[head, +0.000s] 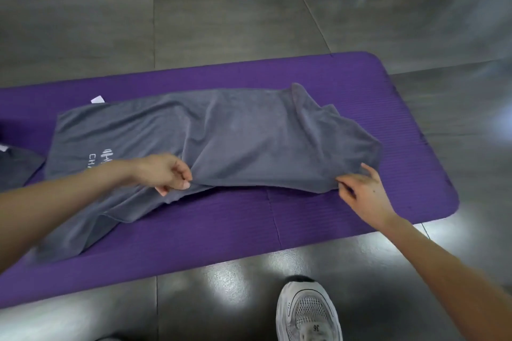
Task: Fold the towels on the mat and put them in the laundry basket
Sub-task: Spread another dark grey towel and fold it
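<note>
Two hands hold the near edge of a grey towel [235, 135] on the purple mat [304, 230].
The left hand [163, 174] pinches the hem mid-length, the right hand [365, 194] the near right corner. Bare mat runs along the near and right edges. A second towel [16, 169] is cut off at the left; the left wrist hides part of the white print [97, 156].

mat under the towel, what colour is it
Purple, with fine ribbed lines across the mat; the head view shows it best.
</note>
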Motion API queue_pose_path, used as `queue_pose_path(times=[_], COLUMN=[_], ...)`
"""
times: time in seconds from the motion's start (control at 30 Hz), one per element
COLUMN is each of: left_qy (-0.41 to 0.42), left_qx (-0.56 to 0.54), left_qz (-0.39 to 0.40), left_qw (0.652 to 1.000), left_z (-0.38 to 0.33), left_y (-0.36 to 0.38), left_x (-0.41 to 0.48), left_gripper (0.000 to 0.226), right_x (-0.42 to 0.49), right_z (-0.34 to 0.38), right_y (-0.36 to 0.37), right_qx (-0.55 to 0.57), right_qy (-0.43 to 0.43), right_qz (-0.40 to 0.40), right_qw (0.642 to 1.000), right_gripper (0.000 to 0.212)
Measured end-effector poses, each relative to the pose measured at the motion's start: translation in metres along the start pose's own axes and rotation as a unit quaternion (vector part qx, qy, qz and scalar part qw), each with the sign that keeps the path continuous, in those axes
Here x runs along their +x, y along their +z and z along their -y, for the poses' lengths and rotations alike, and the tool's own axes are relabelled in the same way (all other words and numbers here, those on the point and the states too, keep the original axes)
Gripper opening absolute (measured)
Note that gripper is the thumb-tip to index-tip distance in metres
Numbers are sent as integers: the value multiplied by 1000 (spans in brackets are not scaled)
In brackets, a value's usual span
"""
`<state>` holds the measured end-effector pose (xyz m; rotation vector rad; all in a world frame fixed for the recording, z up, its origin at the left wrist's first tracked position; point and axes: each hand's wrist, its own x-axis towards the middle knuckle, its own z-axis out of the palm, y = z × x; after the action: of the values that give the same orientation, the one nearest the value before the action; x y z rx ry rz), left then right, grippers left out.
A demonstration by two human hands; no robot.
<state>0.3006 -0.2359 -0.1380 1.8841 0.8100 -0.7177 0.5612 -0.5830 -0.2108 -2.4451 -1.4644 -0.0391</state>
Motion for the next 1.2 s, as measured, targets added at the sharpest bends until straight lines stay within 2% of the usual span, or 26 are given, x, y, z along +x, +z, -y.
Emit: queue_pose_path(times=[0.03,0.1,0.13,0.2,0.23,0.3,0.4,0.47,0.5,0.57,0.63,0.67,0.77,0.87,1.0,1.13,1.2], left_qy=[-18,-51,-60,-55,-43,-5,42,67,78,91,69,47,20,120,208,261,263], left_qx=[31,77,86,72,46,-15,-27,55,112,175,147,146,216,267,350,463,477], left_qz=[37,122,166,225,229,190,36,-121,-213,-406,-519,-538,-509,-481,-380,-269,-251], left_qw=[999,988,980,970,971,982,998,989,968,892,839,829,833,826,831,803,800], left_z=[-7,-23,-33,-56,-67,-84,-97,-102,-105,-113,-119,-120,-110,-85,-58,-48,-47], left_y=[-5,-19,-29,-51,-63,-89,-118,-129,-134,-142,-148,-147,-117,-64,1,47,57], left_x=[-8,-27,-36,-53,-61,-67,-52,-24,-7,25,50,61,88,106,117,117,119], left_gripper=[8,11,10,11,11,8,4,8,9,15,25,31,40,34,27,38,45], right_x=[6,19,26,43,52,73,114,152,173,218,252,260,242,190,113,68,61], right_z=[7,14,16,14,9,-3,-12,-14,-15,-18,-19,-19,-25,-42,-56,-44,-41], right_y=[-18,-57,-79,-117,-130,-146,-143,-131,-123,-116,-112,-108,-84,-46,7,34,39], right_qx=[36,130,190,317,357,385,354,297,256,155,57,15,-53,-64,-5,58,83], right_qy=[25,86,119,182,204,223,239,227,215,211,234,241,244,306,424,432,418], right_qz=[4,99,168,280,302,288,191,130,92,0,-36,-23,7,20,72,98,57], right_qw=[999,983,960,888,860,848,884,918,938,965,970,970,968,950,903,895,903], right_gripper=[25,16,18,29,33,34,33,25,20,22,35,42,50,43,35,28,25])
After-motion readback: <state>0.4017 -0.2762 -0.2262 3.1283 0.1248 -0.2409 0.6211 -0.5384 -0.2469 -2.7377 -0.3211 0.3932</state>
